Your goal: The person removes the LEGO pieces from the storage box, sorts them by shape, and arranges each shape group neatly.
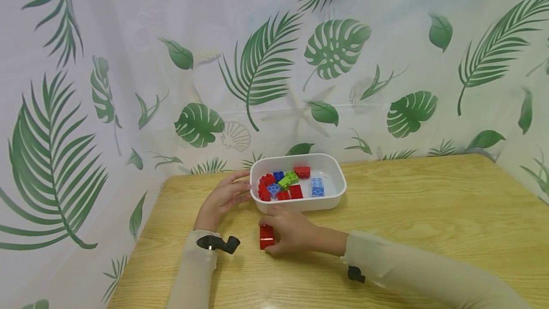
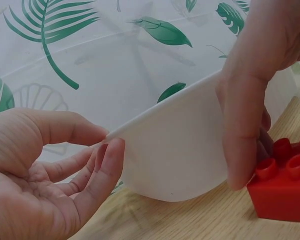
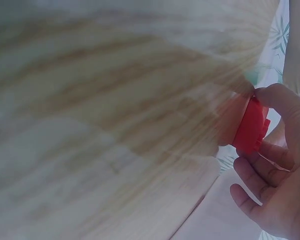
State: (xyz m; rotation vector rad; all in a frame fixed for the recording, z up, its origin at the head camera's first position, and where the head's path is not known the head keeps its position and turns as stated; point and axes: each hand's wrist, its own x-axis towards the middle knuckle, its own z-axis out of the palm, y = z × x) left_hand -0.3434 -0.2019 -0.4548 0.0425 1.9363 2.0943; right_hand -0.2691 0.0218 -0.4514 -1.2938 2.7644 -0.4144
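Head view: red brick apparently resting on tabletop, studs up, just in front of white tray, toward its left end. Held in right hand: thumb at end away from tray, fingers at end facing it. Judged a secure pinch; best with even pressure on both ends, studs uncovered. If lifting, raise above tray rim before travelling, to avoid knocking front wall. At tray's left end, left hand: thumb and fingertip meeting at rim, seemingly in light pinch. Use as a brace, without tipping. Inside tray: loose bricks crowded toward left, green piece among them; light blue piece toward right. Avoid jostling. Behind tray: leaf-print sheet.
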